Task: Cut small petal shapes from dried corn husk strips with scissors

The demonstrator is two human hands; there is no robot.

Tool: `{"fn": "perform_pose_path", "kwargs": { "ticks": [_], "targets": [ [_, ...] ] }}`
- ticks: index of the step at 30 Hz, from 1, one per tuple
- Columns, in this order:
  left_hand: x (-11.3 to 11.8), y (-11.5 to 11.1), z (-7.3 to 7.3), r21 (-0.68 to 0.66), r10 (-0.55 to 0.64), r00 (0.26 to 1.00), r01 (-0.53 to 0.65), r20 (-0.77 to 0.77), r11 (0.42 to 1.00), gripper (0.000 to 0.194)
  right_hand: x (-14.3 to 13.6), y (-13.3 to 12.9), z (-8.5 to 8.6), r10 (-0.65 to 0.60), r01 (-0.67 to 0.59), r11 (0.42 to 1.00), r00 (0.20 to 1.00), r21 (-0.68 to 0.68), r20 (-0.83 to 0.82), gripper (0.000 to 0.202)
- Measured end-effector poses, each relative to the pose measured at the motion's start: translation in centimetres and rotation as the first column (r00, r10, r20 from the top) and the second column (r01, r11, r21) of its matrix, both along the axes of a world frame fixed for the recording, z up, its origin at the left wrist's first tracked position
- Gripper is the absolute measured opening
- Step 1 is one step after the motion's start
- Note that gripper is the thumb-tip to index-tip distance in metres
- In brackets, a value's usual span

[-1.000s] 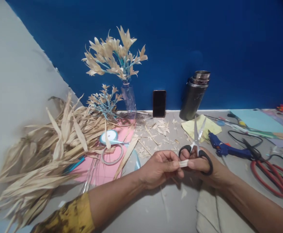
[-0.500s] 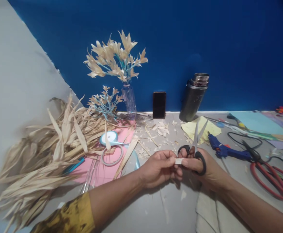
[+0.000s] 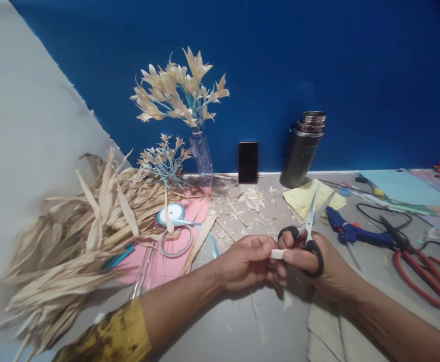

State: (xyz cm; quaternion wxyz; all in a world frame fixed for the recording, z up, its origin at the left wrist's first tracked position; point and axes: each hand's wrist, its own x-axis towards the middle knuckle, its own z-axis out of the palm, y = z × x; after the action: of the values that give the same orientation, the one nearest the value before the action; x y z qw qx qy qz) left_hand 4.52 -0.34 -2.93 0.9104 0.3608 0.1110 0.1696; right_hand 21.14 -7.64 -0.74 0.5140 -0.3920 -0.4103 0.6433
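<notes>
My left hand point(image 3: 247, 262) pinches one end of a small pale folded strip of corn husk point(image 3: 278, 254) between thumb and fingertips. The thumb of my right hand point(image 3: 327, 256) presses on the strip's other end. That same hand is closed on a pair of black-handled scissors point(image 3: 311, 217), whose blades stand apart and point up, away from the strip. Below the hands, husk scraps lie on the grey table. My left fingers partly hide the strip, so its full length cannot be seen.
Dried corn husks point(image 3: 69, 241) heap up at left beside a ribbon spool point(image 3: 170, 215) and pink paper point(image 3: 150, 266). Husk flowers point(image 3: 178, 90) stand in a clear bottle point(image 3: 202, 158). Behind are a phone point(image 3: 248, 162) and a flask point(image 3: 302, 151); at right, a blue glue gun point(image 3: 355, 234) and red-handled shears point(image 3: 423, 276).
The scissors have turned slightly to the right in my right hand. Both hands keep hold of the husk strip, and the whole view has shifted a little.
</notes>
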Motion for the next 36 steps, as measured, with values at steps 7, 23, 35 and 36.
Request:
{"fn": "perform_pose_path", "kwargs": {
  "ticks": [7,23,35,36],
  "targets": [
    [0.3,-0.3,-0.1,0.022,0.120,0.990,-0.119,-0.079,0.993,0.044,-0.6,0.1,0.4,-0.060,0.062,0.998,0.996,-0.033,0.073,0.030],
    [0.4,-0.2,0.1,0.090,0.221,0.962,-0.208,-0.161,0.974,0.037,0.2,0.7,0.3,-0.184,0.190,0.982,0.964,-0.011,0.194,0.031],
    [0.2,-0.3,-0.2,0.047,0.096,0.992,-0.092,-0.086,0.995,0.035,0.0,0.3,0.1,-0.072,0.076,0.997,0.984,-0.018,0.164,0.027],
    [0.2,-0.3,-0.2,0.029,0.071,0.996,-0.069,-0.054,0.997,0.035,-0.1,0.2,0.3,-0.039,0.041,0.999,0.994,-0.012,0.100,0.026]
  ]
}}
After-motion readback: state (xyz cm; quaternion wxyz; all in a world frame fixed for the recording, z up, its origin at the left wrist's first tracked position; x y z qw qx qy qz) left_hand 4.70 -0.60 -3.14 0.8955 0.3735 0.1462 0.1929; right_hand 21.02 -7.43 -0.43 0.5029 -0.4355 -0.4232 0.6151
